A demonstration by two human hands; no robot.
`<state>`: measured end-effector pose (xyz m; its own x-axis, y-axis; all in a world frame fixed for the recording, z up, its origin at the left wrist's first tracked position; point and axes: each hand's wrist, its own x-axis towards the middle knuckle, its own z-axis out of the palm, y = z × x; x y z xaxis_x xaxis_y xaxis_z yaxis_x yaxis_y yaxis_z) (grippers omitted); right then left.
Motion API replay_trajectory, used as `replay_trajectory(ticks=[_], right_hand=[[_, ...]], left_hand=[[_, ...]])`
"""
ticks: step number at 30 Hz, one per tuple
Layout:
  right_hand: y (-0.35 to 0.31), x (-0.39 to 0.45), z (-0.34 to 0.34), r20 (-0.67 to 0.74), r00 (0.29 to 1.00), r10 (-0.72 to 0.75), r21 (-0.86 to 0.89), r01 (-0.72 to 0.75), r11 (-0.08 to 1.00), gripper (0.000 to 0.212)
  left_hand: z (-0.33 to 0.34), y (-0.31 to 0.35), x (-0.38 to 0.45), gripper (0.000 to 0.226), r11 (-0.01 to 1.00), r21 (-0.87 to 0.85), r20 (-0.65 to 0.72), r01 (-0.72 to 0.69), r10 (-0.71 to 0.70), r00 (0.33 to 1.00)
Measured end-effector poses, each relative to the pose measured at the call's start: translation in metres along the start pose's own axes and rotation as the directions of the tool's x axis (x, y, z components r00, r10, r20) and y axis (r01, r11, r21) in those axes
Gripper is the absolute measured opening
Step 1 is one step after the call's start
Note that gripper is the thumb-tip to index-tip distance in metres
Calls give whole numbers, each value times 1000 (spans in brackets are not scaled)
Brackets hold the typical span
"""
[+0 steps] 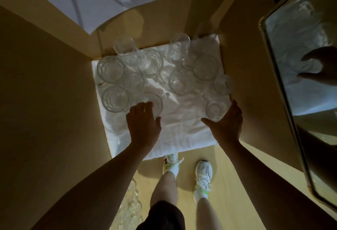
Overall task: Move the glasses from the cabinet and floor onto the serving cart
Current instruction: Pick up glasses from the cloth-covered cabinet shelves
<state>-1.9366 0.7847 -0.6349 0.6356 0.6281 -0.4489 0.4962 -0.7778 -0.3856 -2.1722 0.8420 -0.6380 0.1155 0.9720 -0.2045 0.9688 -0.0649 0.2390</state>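
**Both hands reach for glasses on the towel**

The left hand [143,120] spreads open over a handled mug [152,103]; the right hand [227,122], also open, cups a small glass [215,109] without gripping. Both stand on the white towel [182,129]. Best practice: close fully before lifting, avoiding neighbouring glasses.

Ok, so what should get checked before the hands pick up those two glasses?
1. Left hand over the handled mug: ok, fingers rest on its rim.
2. Right hand beside the small glass: ok, open around it.
3. Firm grip on either: not ok, fingers not yet curled.
4. Neighbouring ribbed glass clear of the mug: not ok, very close.
5. White cloth lying flat: ok.
6. Cart ready: cannot tell.
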Motion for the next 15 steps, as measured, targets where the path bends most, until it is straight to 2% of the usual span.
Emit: replay_trajectory(ticks=[2,4,8,11,15], right_hand=[[1,3,4,-13,1000,-6,8,6,1000,130],[3,5,9,-41,999,9,19,-8,1000,129],[9,9,17,-76,997,30,9,-29,1000,128],[11,10,22,-95,995,4,0,-4,1000,123],[12,8,26,-140,990,3,21,0,1000,121]], left_hand=[[3,2,-9,55,982,-128,-36,141,-147,988],[7,7,-18,59,921,-276,-41,274,-297,954],[21,17,-23,78,691,-489,81,533,-572,816],[32,18,-18,95,595,-581,116,556,-615,780],[39,16,-7,114,555,-639,109,532,-620,777]])
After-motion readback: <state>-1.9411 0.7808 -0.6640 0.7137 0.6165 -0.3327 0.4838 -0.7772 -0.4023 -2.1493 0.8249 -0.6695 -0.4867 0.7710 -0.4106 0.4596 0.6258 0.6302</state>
